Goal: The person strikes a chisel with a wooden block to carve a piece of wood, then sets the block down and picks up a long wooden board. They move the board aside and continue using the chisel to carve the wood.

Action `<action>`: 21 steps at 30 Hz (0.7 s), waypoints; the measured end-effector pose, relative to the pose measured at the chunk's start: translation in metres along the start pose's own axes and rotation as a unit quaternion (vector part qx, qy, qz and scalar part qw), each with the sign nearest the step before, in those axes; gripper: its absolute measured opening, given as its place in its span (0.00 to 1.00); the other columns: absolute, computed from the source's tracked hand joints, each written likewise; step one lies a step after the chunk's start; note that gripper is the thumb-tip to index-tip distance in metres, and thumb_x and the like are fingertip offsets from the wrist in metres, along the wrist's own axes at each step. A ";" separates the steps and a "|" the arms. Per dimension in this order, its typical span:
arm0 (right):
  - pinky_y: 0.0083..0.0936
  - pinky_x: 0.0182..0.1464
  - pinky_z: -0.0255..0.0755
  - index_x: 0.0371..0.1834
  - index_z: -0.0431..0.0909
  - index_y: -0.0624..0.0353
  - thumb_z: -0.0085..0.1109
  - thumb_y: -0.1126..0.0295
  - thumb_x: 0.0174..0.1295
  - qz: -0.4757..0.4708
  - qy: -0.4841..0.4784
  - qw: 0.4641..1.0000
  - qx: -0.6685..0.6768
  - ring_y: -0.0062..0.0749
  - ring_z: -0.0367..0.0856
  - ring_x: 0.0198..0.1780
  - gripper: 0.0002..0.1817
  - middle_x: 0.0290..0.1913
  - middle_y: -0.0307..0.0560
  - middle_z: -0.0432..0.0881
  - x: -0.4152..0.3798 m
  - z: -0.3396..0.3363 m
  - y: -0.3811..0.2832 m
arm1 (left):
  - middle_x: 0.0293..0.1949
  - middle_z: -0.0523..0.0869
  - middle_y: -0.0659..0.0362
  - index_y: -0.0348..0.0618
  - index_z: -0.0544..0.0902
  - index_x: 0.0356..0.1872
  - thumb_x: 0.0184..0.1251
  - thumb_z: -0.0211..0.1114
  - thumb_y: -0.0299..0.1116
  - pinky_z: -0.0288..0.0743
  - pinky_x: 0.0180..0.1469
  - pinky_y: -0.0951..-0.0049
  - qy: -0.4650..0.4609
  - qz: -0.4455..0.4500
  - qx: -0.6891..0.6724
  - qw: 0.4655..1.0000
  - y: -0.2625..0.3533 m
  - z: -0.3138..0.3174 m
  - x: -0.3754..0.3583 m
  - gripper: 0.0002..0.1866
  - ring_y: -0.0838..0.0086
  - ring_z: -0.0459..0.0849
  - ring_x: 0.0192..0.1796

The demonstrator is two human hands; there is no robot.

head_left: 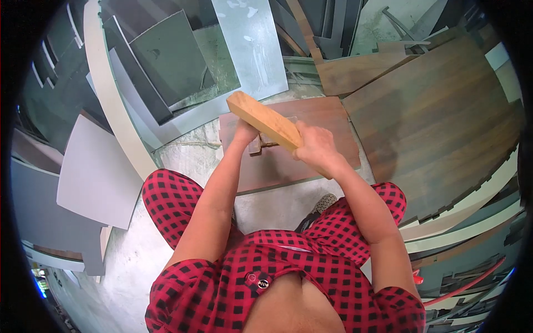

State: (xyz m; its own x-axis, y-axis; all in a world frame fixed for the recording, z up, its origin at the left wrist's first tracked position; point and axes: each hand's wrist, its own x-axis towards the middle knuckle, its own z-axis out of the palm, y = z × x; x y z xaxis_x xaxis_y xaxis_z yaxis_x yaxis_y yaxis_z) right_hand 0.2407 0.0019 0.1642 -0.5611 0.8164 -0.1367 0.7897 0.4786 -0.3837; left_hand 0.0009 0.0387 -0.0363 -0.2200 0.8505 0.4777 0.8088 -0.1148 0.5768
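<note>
A long, light-coloured wooden block [264, 119] is held slantwise in front of me, its far end up to the left. My right hand [319, 145] is closed round its near right end. My left hand [247, 131] is just below the block's left part, with its fingers hidden behind the wood; I cannot tell what they grip. Close beside that hand, a small grey-brown piece [255, 146] shows under the block. Beneath both hands, a reddish-brown board [277, 172] lies flat on the floor between my knees.
A large dark wood-grain panel [433, 122] leans to the right. Pale blue sheeting [255, 50] and a curved cream strip [114, 83] stand ahead and left. A white panel [97, 172] is by my left knee. A red hose or cable [466, 283] runs at lower right.
</note>
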 end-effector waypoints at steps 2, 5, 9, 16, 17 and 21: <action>0.38 0.43 0.73 0.44 0.72 0.58 0.68 0.66 0.37 0.002 0.026 0.999 0.028 0.51 0.80 0.41 0.27 0.34 0.55 0.81 -0.004 -0.016 -0.009 | 0.35 0.86 0.56 0.41 0.82 0.37 0.43 0.70 0.25 0.76 0.43 0.70 -0.100 -0.147 -0.222 0.959 0.017 -0.017 0.001 0.15 0.72 0.84 0.39; 0.34 0.45 0.73 0.46 0.72 0.58 0.69 0.68 0.37 -0.032 0.126 0.980 0.154 0.49 0.81 0.42 0.28 0.35 0.54 0.82 -0.016 -0.038 -0.020 | 0.30 0.85 0.58 0.40 0.81 0.32 0.41 0.70 0.25 0.76 0.40 0.70 -0.123 -0.232 -0.251 0.931 0.007 -0.010 0.001 0.12 0.72 0.83 0.35; 0.29 0.48 0.73 0.52 0.67 0.56 0.70 0.71 0.38 -0.135 0.261 0.864 0.409 0.45 0.82 0.43 0.33 0.37 0.52 0.82 -0.020 -0.043 -0.030 | 0.29 0.84 0.60 0.40 0.80 0.29 0.40 0.69 0.23 0.75 0.39 0.70 -0.106 -0.243 -0.226 0.937 0.018 -0.015 0.002 0.11 0.73 0.81 0.33; 0.37 0.45 0.73 0.49 0.68 0.57 0.70 0.65 0.35 0.011 -0.009 0.999 -0.044 0.50 0.81 0.43 0.33 0.34 0.57 0.81 0.007 0.015 0.006 | 0.33 0.86 0.57 0.40 0.83 0.37 0.43 0.71 0.26 0.77 0.43 0.71 -0.006 -0.031 -0.072 0.997 0.022 -0.011 0.000 0.16 0.72 0.84 0.40; 0.38 0.45 0.73 0.46 0.70 0.57 0.70 0.63 0.35 0.015 -0.014 1.000 -0.003 0.51 0.81 0.42 0.31 0.34 0.57 0.81 0.004 0.013 0.008 | 0.34 0.86 0.57 0.40 0.83 0.39 0.43 0.72 0.26 0.77 0.45 0.71 0.048 0.051 0.066 0.995 0.019 -0.008 -0.004 0.17 0.72 0.84 0.41; 0.38 0.45 0.72 0.40 0.73 0.59 0.70 0.64 0.36 0.029 0.048 0.994 0.096 0.52 0.80 0.43 0.26 0.35 0.57 0.81 -0.006 -0.021 -0.011 | 0.31 0.86 0.59 0.41 0.82 0.36 0.42 0.70 0.25 0.76 0.43 0.71 -0.107 -0.191 -0.218 0.951 0.037 -0.026 0.003 0.15 0.73 0.83 0.38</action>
State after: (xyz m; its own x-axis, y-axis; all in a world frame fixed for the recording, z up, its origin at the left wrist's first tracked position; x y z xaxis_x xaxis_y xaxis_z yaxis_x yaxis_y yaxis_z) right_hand 0.2408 -0.0016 0.1884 -0.4827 0.8722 -0.0784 0.7522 0.3672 -0.5471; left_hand 0.0157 0.0233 0.0033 -0.2989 0.9525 0.0590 0.3785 0.0616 0.9235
